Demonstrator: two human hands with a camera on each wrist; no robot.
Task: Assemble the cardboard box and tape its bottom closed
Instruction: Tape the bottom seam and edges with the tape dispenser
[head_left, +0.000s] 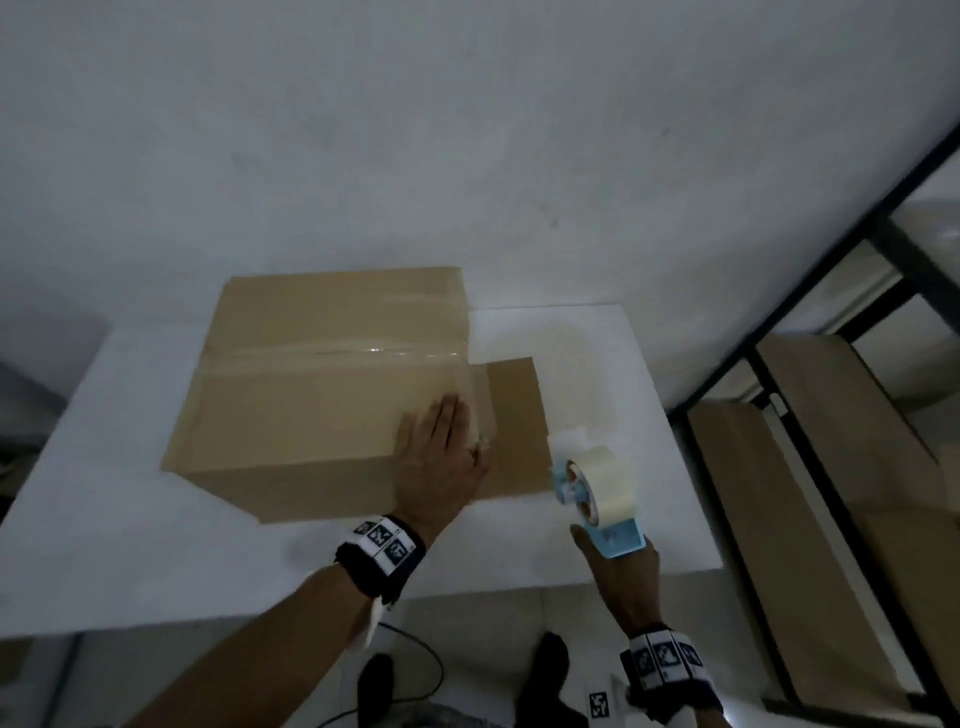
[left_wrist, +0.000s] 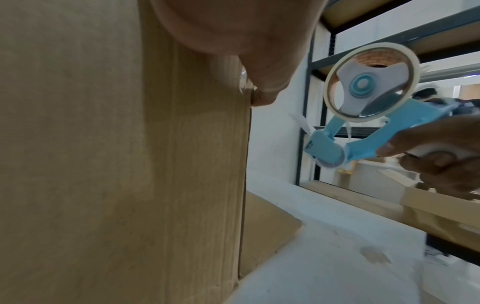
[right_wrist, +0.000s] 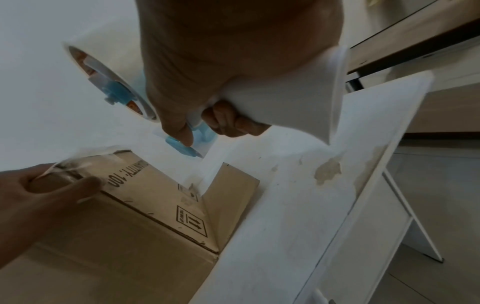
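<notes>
A brown cardboard box (head_left: 311, 405) stands bottom-up on the white table (head_left: 130, 493), with clear tape (head_left: 337, 353) along its middle seam. One loose flap (head_left: 514, 415) lies flat on the table at the box's right side. My left hand (head_left: 441, 452) rests flat on the box top at its near right edge, fingers straight, next to a torn tape end (right_wrist: 78, 160). My right hand (head_left: 623, 571) grips the handle of a blue tape dispenser (head_left: 597, 493), held in the air right of the box. The dispenser's roll (left_wrist: 369, 92) is apart from the cardboard (left_wrist: 103, 164).
Dark metal shelving (head_left: 831, 364) holding flat cardboard sheets (head_left: 810, 467) stands close on the right. A pale wall rises behind the table. The table's right part (right_wrist: 298, 205) is bare with stained patches. My shoes (head_left: 550, 660) and a cable show on the floor below.
</notes>
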